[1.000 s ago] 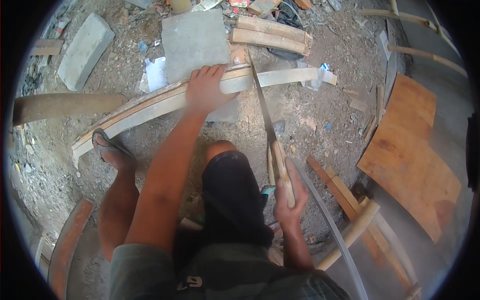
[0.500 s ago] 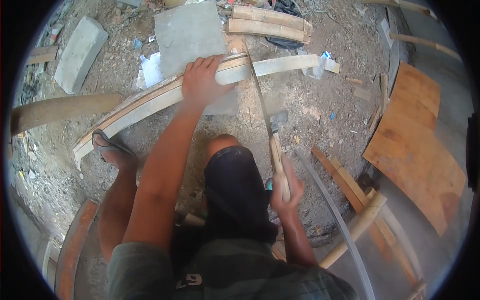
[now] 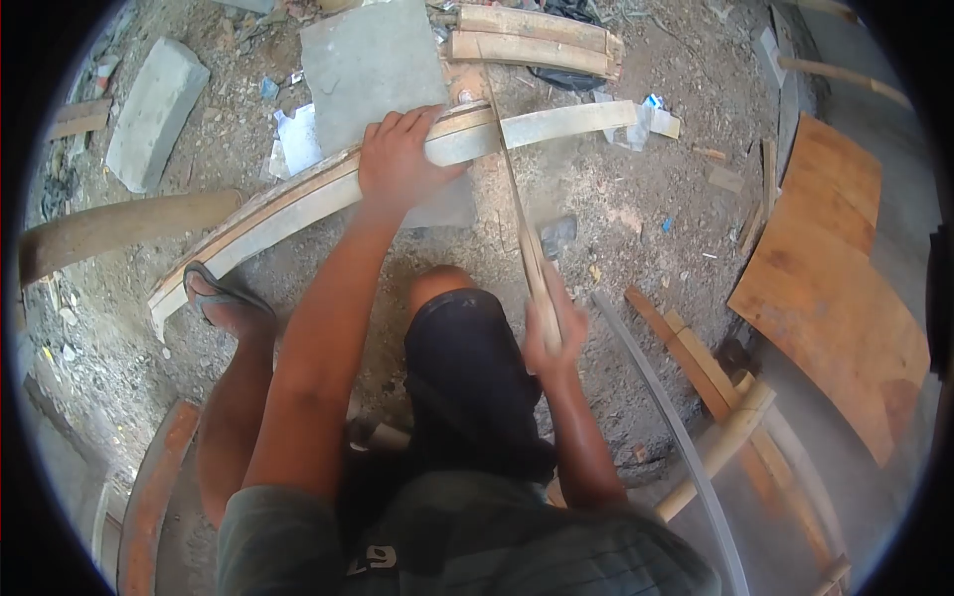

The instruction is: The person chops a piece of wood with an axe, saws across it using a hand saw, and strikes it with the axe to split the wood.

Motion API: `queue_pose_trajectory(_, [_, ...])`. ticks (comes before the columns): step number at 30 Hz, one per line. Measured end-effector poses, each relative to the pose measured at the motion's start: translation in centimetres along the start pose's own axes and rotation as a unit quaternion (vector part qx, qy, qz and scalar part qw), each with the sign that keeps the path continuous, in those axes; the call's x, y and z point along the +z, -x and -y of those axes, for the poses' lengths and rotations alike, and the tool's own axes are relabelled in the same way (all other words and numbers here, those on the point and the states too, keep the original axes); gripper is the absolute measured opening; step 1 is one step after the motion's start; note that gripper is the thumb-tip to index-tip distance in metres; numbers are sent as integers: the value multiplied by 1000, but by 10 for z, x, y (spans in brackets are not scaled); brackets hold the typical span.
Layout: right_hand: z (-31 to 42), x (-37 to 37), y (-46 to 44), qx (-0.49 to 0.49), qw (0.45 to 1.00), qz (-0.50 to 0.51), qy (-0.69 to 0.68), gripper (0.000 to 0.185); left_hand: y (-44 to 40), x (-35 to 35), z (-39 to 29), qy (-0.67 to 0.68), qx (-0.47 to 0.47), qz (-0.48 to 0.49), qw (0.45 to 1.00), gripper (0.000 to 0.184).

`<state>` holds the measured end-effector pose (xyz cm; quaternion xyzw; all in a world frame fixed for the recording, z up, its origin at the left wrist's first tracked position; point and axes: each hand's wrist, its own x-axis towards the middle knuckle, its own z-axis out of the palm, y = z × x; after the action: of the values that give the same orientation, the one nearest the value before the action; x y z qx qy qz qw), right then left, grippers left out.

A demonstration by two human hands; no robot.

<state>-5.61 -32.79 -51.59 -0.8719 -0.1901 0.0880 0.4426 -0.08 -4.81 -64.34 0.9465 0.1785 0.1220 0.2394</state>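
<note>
My left hand [image 3: 399, 164] is clamped over a stack of long wooden strips [image 3: 298, 211], its fingers over the far edge and the thumb on the near side. Wrapped in my right hand [image 3: 558, 326] is the wooden handle of a handsaw [image 3: 519, 204]. The narrow blade points away from me and crosses the strips just right of my left hand. A pale length of wood [image 3: 571, 122] extends to the right past the blade. My sandalled foot [image 3: 227, 298] rests on the left end of the strips.
A flat grey slab [image 3: 373, 70] lies behind the strips, with a concrete block [image 3: 157, 114] farther left. Cut wood pieces [image 3: 532, 45] sit at the back. On the right are a brown plywood sheet [image 3: 830, 288], a long metal strip [image 3: 676, 427] and a pole [image 3: 730, 437].
My right hand has pushed the saw forward, away from me, so the blade reaches farther beyond the strips. My left hand stays in place on the wood.
</note>
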Motion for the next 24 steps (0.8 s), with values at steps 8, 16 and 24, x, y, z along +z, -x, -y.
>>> queue_pose_trajectory(8, [15, -19, 29, 13, 1000, -4, 20, 51, 4, -6, -4, -1, -6, 12, 1000, 77])
queue_pose_trajectory(16, [-32, 55, -88, -114, 991, -53, -40, 45, 4, -3, 2, 14, -11, 1, 1000, 76])
queue_pose_trajectory(24, [-7, -36, 81, -5, 998, 22, 59, 49, 11, 3, 2, 37, -5, -28, 999, 74])
